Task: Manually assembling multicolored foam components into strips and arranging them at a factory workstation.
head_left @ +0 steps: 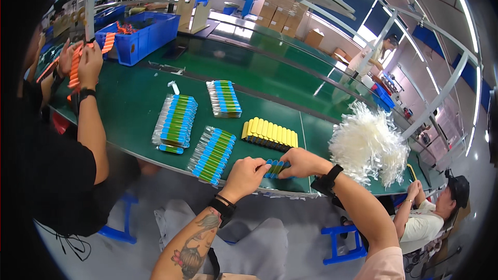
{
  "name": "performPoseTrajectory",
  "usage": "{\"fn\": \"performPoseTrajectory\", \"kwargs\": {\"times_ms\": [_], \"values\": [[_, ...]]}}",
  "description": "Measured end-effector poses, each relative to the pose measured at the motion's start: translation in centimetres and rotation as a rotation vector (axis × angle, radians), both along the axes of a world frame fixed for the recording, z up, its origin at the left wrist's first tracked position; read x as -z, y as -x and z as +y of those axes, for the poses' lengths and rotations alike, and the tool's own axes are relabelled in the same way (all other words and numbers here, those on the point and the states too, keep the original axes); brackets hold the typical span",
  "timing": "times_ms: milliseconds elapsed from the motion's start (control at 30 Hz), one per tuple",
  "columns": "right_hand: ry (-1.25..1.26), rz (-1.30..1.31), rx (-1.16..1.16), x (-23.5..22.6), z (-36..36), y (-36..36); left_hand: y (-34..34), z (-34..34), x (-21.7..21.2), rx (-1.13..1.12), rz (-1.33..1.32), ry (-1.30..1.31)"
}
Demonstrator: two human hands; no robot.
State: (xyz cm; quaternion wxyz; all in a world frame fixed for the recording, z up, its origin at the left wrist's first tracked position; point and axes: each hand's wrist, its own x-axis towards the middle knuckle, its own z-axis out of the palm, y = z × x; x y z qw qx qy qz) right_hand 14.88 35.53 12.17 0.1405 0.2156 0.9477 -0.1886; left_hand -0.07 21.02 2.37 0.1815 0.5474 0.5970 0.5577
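Observation:
Near the table's front edge, my left hand (245, 177) and my right hand (305, 164) pinch a short row of blue-and-green round-ended strips (277, 169) between them. Just left of it lies a bundle of similar strips (213, 154) with clear plastic ends. A thicker stack of these strips (176, 121) is farther left, and a smaller bundle (224, 98) sits behind. Right behind my hands is a row of yellow round-ended pieces (270, 132) with black lower parts. The undersides of the held strips are hidden by my fingers.
A big pile of clear-white plastic sleeves (365, 142) is on the green table (129, 91) to my right. At the left, a co-worker's hands (85, 62) hold orange strips beside a blue bin (148, 39). Another person sits at the right, near a blue stool (342, 243).

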Motion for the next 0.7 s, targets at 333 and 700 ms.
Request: {"fn": "performPoseTrajectory", "kwargs": {"times_ms": [333, 700], "values": [[0.07, -0.03, 0.109, 0.0, 0.4, -0.9, 0.4, -0.3, 0.1, -0.023, 0.01, 0.018], [-0.026, 0.034, 0.146, 0.9, 2.6, -2.6, 0.0, -0.1, 0.1, -0.039, 0.0, -0.01]]}}
